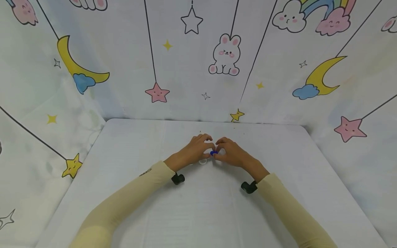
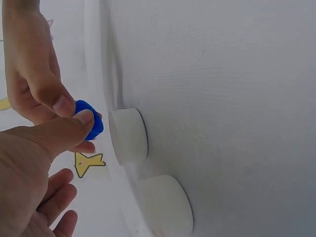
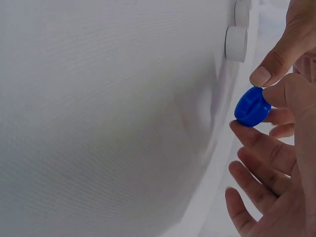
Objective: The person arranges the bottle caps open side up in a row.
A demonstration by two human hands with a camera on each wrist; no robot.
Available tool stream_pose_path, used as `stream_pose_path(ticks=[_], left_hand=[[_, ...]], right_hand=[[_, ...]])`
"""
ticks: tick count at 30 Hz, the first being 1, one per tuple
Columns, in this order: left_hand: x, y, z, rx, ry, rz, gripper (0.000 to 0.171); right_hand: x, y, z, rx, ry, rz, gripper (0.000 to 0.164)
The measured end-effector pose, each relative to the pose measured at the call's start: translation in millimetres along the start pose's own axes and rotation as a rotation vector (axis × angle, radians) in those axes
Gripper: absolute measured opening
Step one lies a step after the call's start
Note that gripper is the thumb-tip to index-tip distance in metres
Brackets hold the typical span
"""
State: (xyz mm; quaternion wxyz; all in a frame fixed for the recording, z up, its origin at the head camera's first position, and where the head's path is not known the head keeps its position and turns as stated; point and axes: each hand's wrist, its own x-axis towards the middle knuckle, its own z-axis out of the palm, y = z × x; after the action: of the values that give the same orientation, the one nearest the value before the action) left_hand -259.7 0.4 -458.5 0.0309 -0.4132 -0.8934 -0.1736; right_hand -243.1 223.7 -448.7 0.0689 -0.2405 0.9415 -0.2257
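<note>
A small round blue cap (image 3: 253, 107) with a raised bar across its face is held between both hands, above the white table. My left hand (image 1: 196, 148) pinches it from the left, its thumb at the cap's edge in the left wrist view. From the right, my right hand (image 1: 232, 152) grips the same cap between thumb and index finger, the other fingers spread loosely. Close under the left hand, a short white cylinder (image 2: 129, 136) stands on the table. Beside it is a second white cylinder (image 2: 168, 205), mostly hidden by the left hand in the head view.
The white table (image 1: 186, 213) runs back to a cloth backdrop (image 1: 124, 51) printed with moons, stars and a rabbit. More printed cloth flanks both sides. Dark wrist cameras (image 1: 249, 187) hang below the two sleeve cuffs.
</note>
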Motion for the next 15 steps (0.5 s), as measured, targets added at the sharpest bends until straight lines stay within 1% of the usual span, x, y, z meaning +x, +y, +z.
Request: stream_pose_path(ticks=[5, 10, 12, 15], left_hand=[[-0.7, 2.0, -2.1, -0.001, 0.031, 0.040, 0.021], [-0.1, 3.5, -3.3, 0.005, 0.063, 0.070, 0.017], [0.2, 4.1, -3.6, 0.005, 0.065, 0.069, 0.016], [1.2, 4.8, -3.9, 0.005, 0.054, 0.047, 0.017]], right_hand=[[-2.3, 0.4, -1.1, 0.010, 0.006, -0.009, 0.021], [-3.5, 2.0, -0.4, 0.007, 0.007, -0.010, 0.024], [-4.3, 2.1, -0.6, 0.002, 0.012, -0.014, 0.025], [-5.4, 2.5, -1.0, -0.010, 0.021, -0.019, 0.026]])
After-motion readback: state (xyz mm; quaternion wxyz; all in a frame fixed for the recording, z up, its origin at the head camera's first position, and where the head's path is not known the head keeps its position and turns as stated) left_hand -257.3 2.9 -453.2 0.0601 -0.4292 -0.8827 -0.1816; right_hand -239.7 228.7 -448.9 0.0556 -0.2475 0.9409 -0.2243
